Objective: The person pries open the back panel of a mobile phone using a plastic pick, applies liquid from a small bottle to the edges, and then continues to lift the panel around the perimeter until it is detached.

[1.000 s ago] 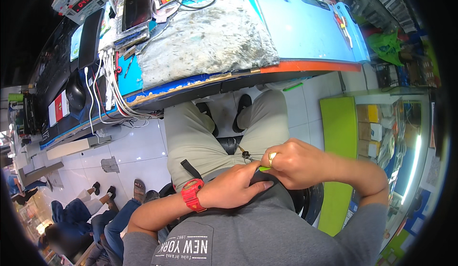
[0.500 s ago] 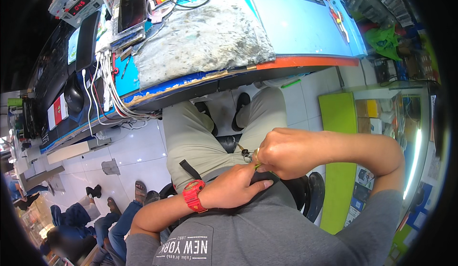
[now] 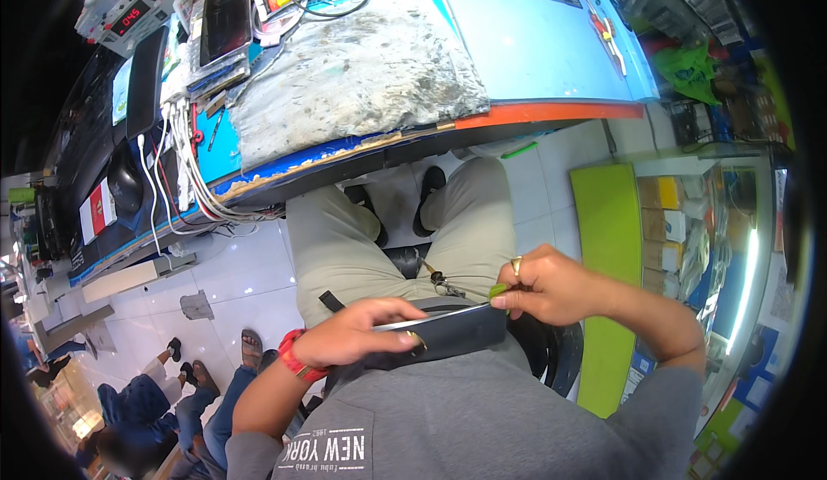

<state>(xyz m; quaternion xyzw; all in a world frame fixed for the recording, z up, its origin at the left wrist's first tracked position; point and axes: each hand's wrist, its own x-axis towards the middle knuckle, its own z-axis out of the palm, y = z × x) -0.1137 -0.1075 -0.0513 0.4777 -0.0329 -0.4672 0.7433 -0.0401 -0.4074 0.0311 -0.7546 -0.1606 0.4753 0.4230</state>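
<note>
Head view: mottled, rough grey mat [image 3: 362,75] up top; smooth, flat dark slab [image 3: 465,331], pale-edged, right against the grey shirt [image 3: 465,402], left hand [image 3: 355,333] half-curled, gripping one end, right hand [image 3: 550,287] pinching a green sliver [image 3: 497,291] at the other.

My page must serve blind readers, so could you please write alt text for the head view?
The left hand holds a flat dark object in front of a grey shirt, while the right hand pinches a small green piece near the object's right end. Ahead is a cluttered workbench with a stained grey mat.
</note>
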